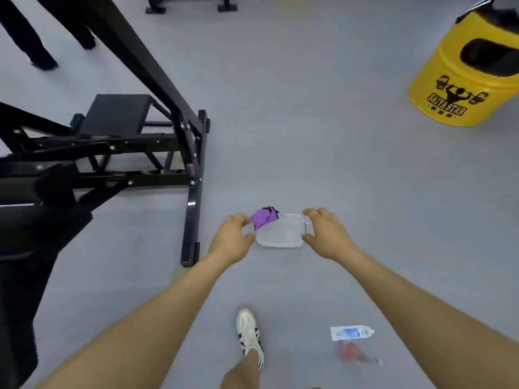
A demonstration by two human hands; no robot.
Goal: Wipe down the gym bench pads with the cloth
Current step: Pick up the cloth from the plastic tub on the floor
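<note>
At far left a black bench pad (25, 248) fills the lower corner, with the black bench frame (157, 153) rising beside it and its foot bar running down toward the middle of the grey floor (309, 136). Just right of that bar, the left hand (231, 238) grips the left end of a clear tub (280, 231), fingers curled over its rim and thumb at the near edge. The purple cloth (263, 217) hangs bunched over the tub's far-left corner, touching the fingers of that hand. The right hand (327, 234) holds the tub's right end, fingers curled over the small handle and thumb at the near corner. Below, a white shoe (248, 332) stands on the floor. Right of it lie a small pouch (351, 332) and a blurred reddish item (354, 353). A yellow bin (455, 88) stands at far upper right.
</note>
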